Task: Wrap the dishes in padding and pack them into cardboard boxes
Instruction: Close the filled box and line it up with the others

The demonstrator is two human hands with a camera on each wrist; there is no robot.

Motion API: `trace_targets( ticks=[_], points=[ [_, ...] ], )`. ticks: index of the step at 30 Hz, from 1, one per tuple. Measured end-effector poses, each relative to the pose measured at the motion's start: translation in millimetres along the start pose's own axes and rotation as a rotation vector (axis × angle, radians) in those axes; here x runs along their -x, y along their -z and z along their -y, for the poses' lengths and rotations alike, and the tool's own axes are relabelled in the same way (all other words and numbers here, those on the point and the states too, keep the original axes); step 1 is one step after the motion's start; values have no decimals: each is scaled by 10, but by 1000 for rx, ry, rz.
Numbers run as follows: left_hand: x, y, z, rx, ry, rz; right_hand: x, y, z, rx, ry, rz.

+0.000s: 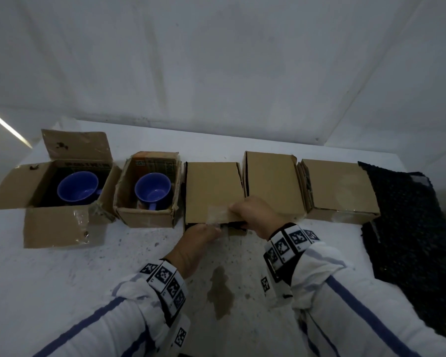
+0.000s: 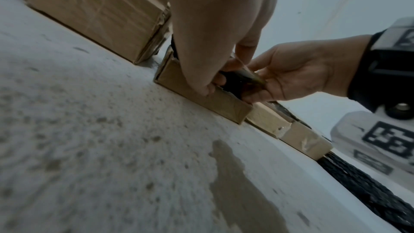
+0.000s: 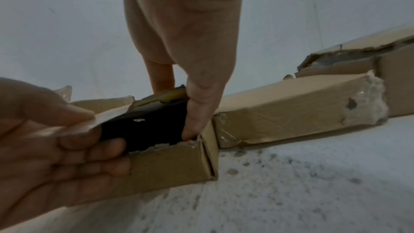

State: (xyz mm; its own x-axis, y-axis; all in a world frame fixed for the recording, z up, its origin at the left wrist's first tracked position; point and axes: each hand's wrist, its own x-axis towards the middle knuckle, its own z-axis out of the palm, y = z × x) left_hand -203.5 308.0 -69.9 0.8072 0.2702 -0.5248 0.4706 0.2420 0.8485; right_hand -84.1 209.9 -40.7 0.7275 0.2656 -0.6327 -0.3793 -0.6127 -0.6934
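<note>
Five cardboard boxes stand in a row on the white table. The two on the left are open, each with a blue mug inside. Both hands work at the front edge of the middle box. My left hand pinches the taped edge of its lid flap between thumb and fingers. My right hand grips the same flap, fingers on top and thumb tucked inside the front right corner. Black padding shows through the gap under the flap; what it wraps is hidden.
Two shut boxes stand right of the middle one. A sheet of black padding lies at the table's right edge. A brown stain marks the table between my forearms. White walls close in behind.
</note>
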Motion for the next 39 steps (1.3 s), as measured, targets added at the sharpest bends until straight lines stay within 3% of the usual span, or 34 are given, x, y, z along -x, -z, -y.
trace_targets(
  ticks=[3,13,18,21,23,26,28,30,34,39],
  points=[
    [5,-32,88,-90,-56,-92,63,7,-5,89,26,-60],
    [71,-114,182,-85,-76,-210,79,-24,-79,223,-45,-141],
    [92,-115,214,-443,-283,-435,105,9,-34,365,-46,-121],
    [113,-114,124,-520,-322,-435,118,6,64,552,125,-212],
    [140,-115,81,-540,-267,-319,105,-79,151,704,411,-239],
    [76,-86,162,-446,-261,-264,81,-318,277,954,835,-15],
    [-3,-80,235,-537,-388,-394,50,-487,378,1006,895,173],
    [-33,-75,259,-591,-420,-380,9,-610,434,1123,891,260],
    [-63,-33,282,-505,-422,-337,-116,-678,493,1292,776,220],
    [-51,28,270,-449,-435,-301,-201,-811,540,1409,755,226]
  ],
)
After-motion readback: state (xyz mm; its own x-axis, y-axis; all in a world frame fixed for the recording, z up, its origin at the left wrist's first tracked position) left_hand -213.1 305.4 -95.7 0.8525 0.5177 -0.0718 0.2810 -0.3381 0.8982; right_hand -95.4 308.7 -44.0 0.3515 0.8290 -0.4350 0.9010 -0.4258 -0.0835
